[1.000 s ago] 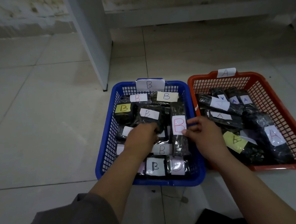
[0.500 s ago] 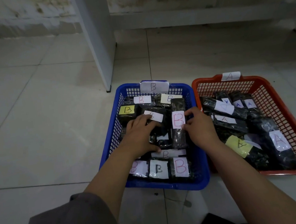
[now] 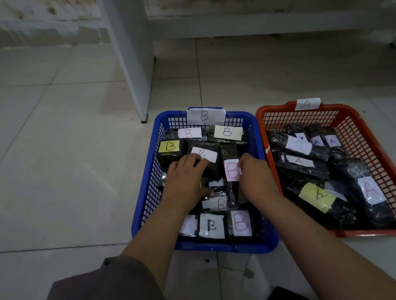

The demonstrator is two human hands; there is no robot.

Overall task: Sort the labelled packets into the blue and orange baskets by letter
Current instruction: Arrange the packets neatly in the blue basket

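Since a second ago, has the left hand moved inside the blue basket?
Yes. The left hand slid slightly toward the blue basket's far end, closer to the yellow B label, now touching a white B label.

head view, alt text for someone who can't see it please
Both hands, left hand and right hand, reach into a blue basket of dark packets labelled B; beside it on the tiled floor, an orange basket holds packets labelled A.
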